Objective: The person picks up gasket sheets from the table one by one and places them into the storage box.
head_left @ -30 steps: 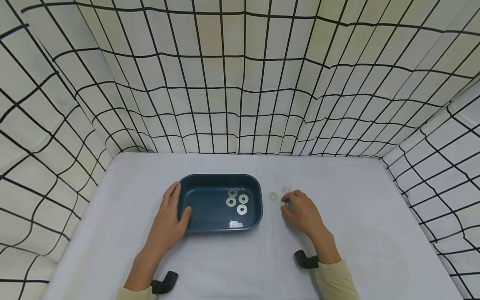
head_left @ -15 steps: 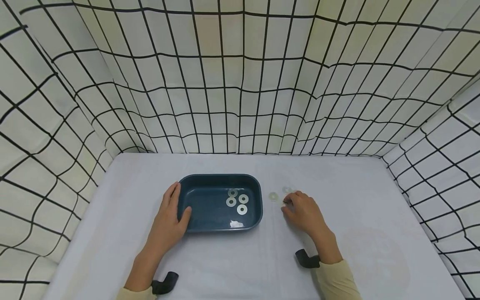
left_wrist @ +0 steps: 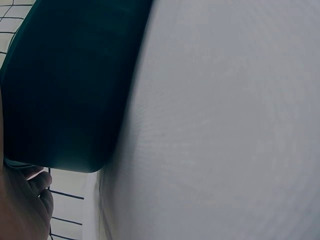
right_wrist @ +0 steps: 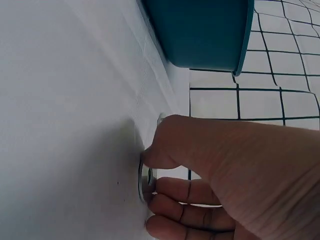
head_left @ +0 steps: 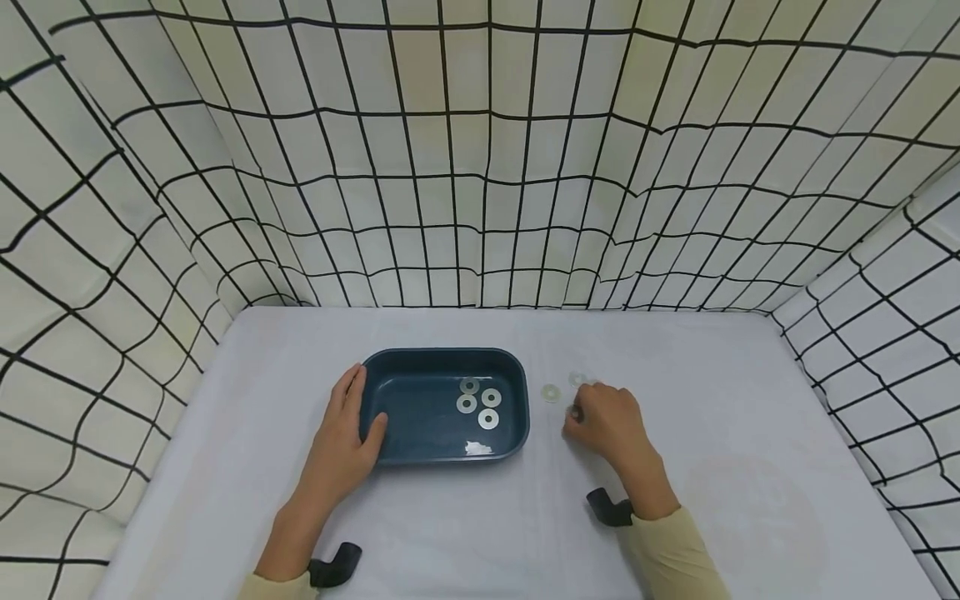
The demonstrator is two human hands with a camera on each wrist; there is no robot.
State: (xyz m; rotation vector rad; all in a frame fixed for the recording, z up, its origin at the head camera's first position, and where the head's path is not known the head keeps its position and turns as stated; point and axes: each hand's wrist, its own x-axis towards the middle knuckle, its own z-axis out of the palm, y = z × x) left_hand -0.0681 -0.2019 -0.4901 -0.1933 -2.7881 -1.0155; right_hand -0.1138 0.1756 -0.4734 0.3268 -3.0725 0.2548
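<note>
My left hand (head_left: 339,450) holds the left end of a dark blue tray (head_left: 412,433), fingers along its outer side and thumb over the rim. Several flat metal washers (head_left: 488,419) lie in the tray's right half. To the right of the tray, my right hand (head_left: 609,427) pinches another washer (right_wrist: 145,181) between thumb and fingertips, right at the white tabletop. In the right wrist view this washer stands tilted on edge, partly covered by the thumb. Two more washers lie close by: a pale one (head_left: 551,392) nearer the tray and one (head_left: 577,379) just beyond my fingertips.
White cloth covers the table (head_left: 465,533). A black grid net (head_left: 480,179) over pale sheeting rises behind it and along both sides. Dark wrist mounts (head_left: 335,565) sit at both sleeve cuffs.
My right fingers have curled in further around the washer, which shows darker and tipped between them now. The left hand and tray keep their places.
</note>
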